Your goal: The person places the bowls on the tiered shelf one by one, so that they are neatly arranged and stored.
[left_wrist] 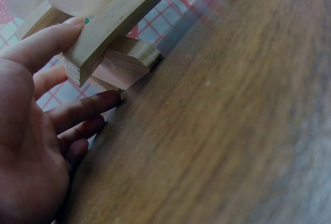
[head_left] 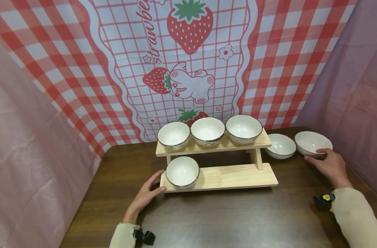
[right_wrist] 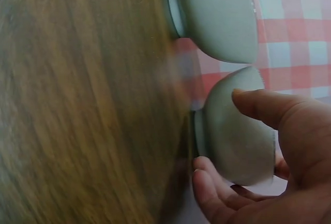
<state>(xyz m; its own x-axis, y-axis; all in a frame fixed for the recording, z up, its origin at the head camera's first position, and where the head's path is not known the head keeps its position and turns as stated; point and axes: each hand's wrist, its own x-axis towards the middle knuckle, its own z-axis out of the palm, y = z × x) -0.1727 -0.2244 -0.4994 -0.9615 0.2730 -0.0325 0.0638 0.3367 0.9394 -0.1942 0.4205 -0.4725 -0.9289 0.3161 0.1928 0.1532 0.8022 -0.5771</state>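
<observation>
My right hand grips the rightmost white bowl at its near right side. In the right wrist view, the thumb lies along the outer wall of that bowl, with other fingertips low by its foot. A second white bowl stands just left of it on the table. My left hand holds the left end of a two-tier wooden stand, thumb and forefinger at the corner of the lower board. Close beside these fingers, a dark-rimmed white bowl sits on the lower tier.
Along the stand's upper tier are a left bowl, a middle bowl and a right bowl. Behind the brown wooden table hangs a red-checked strawberry cloth. Pinkish curtains flank both sides.
</observation>
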